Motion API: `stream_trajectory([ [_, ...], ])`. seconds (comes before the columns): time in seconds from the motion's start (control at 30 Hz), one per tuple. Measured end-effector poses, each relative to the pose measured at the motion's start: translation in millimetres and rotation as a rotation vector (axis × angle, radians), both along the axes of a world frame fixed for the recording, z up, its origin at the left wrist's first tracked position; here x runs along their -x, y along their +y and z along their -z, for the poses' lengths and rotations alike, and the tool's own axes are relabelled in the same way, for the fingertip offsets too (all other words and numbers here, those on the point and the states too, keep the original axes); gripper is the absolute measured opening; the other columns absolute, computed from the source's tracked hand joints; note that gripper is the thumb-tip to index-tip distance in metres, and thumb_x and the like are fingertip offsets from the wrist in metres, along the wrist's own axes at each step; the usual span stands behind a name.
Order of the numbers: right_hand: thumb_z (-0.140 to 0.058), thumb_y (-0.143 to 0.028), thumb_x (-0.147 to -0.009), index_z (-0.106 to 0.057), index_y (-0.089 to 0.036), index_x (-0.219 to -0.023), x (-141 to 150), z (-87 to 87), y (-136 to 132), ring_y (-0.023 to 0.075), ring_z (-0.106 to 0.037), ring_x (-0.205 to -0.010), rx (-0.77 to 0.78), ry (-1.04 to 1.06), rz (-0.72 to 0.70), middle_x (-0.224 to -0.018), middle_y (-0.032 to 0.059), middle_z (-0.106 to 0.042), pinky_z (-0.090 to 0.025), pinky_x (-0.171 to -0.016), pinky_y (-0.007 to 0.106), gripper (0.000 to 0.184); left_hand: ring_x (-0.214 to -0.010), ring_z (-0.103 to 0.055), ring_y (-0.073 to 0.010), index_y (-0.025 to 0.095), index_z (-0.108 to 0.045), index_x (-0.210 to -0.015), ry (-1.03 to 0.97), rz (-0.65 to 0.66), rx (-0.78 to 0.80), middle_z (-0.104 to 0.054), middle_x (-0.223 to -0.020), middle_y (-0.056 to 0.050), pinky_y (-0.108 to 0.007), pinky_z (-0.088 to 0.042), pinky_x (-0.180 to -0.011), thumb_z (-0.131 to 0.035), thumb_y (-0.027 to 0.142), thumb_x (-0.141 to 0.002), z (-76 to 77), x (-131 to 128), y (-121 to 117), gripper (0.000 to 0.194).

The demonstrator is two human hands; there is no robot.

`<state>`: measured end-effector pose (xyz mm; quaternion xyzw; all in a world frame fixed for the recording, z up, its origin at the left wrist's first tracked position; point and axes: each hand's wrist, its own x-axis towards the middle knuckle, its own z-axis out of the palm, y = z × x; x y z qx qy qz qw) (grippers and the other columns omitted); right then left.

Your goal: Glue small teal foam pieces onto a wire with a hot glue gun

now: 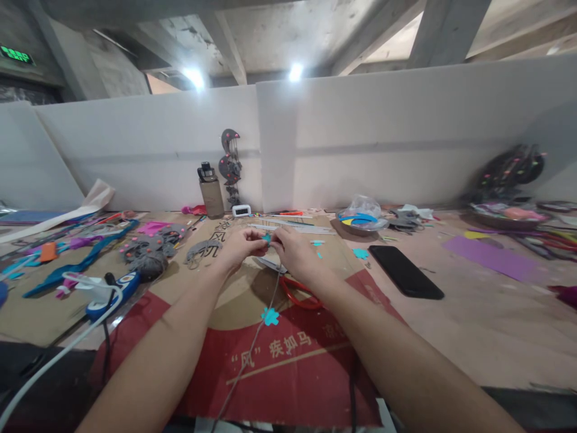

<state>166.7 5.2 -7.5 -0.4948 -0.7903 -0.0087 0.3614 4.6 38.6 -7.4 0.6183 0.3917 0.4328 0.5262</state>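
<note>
Over the middle of the cardboard, my left hand (240,249) and my right hand (295,254) meet with their fingertips pinched. Between them is a small turquoise piece (267,238), mostly covered by the fingers. A grey yarn (255,344) runs down from my right fingers to the front edge; how it joins the piece is hidden. Below my right hand lie scissors with red handles (301,299), their blades partly under the hands. A turquoise flower-shaped cut-out (270,316) rests on the cardboard (315,385) beside the yarn.
A black phone (406,272) lies to the right, near another turquoise cut-out (360,254). Behind stand a bottle (211,192) and a bowl (360,225) with a plastic bag. Grey yarn (151,263) and a blue power strip (115,296) with a white cable are left.
</note>
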Motion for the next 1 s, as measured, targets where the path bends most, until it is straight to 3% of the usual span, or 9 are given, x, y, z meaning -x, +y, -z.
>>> stream_trajectory([
  [0.23,-0.046,-0.024,-0.088,-0.059,-0.018,-0.083,4.7,6.0,1.2,0.0162,-0.052,-0.078,0.063,0.103,0.089,-0.085,0.0055,-0.061,-0.033,-0.067,0.026,0.015,-0.057,-0.059,-0.0110,0.014,-0.054,-0.072,-0.090,-0.105,0.052,-0.061,-0.064,-0.001,-0.023,-0.047,-0.055,-0.077,0.024,-0.057,-2.6,-3.3,-1.7,0.029],
  [0.37,-0.044,-0.025,-0.088,-0.059,-0.017,-0.080,5.8,7.7,2.9,0.0149,-0.052,-0.074,0.110,0.167,0.071,-0.081,0.0052,-0.062,-0.032,-0.065,0.026,0.019,-0.054,-0.057,-0.0096,0.014,-0.054,-0.070,-0.150,-0.165,0.096,-0.059,-0.061,0.000,-0.019,-0.043,-0.048,-0.075,0.022,-0.057,-4.5,-5.4,-2.7,0.026],
  [0.5,-0.043,-0.027,-0.087,-0.058,-0.018,-0.075,6.3,10.5,6.2,0.0135,-0.052,-0.068,0.148,0.296,0.015,-0.074,0.0038,-0.061,-0.034,-0.063,0.025,0.021,-0.051,-0.057,-0.0094,0.014,-0.050,-0.064,-0.243,-0.129,0.146,-0.060,-0.057,-0.001,-0.021,-0.047,-0.051,-0.072,0.016,-0.057,-6.5,-8.3,-5.7,0.023],
  [0.7,-0.041,-0.031,-0.084,-0.051,-0.020,-0.071,10.0,16.0,12.0,0.0097,-0.048,-0.047,0.423,0.690,-0.133,-0.060,-0.0029,-0.050,-0.038,-0.049,0.023,0.020,-0.051,-0.059,-0.0107,0.015,-0.046,-0.061,-0.309,-0.113,0.161,-0.059,-0.054,0.000,-0.022,-0.049,-0.054,-0.070,0.011,-0.057,-6.0,-10.3,-6.3,0.025],
  [0.87,-0.048,-0.029,-0.078,-0.045,-0.020,-0.070,16.0,13.0,8.0,0.0092,-0.050,-0.057,0.610,0.997,-0.240,-0.063,-0.0035,-0.050,-0.046,-0.056,0.023,0.013,-0.050,-0.059,-0.0104,0.015,-0.047,-0.061,-0.322,-0.142,0.143,-0.057,-0.053,0.002,-0.022,-0.049,-0.054,-0.071,0.011,-0.056,-4.2,-11.4,-5.0,0.025],
  [1.0,-0.055,-0.027,-0.070,-0.043,-0.020,-0.071,18.6,9.9,2.9,0.0079,-0.044,-0.051,0.709,1.101,-0.291,-0.057,-0.0063,-0.045,-0.043,-0.051,0.021,0.014,-0.049,-0.057,-0.0094,0.015,-0.048,-0.062,-0.330,-0.150,0.096,-0.057,-0.053,0.003,-0.021,-0.047,-0.053,-0.074,0.014,-0.054,-2.6,-11.7,-4.6,0.027],
])
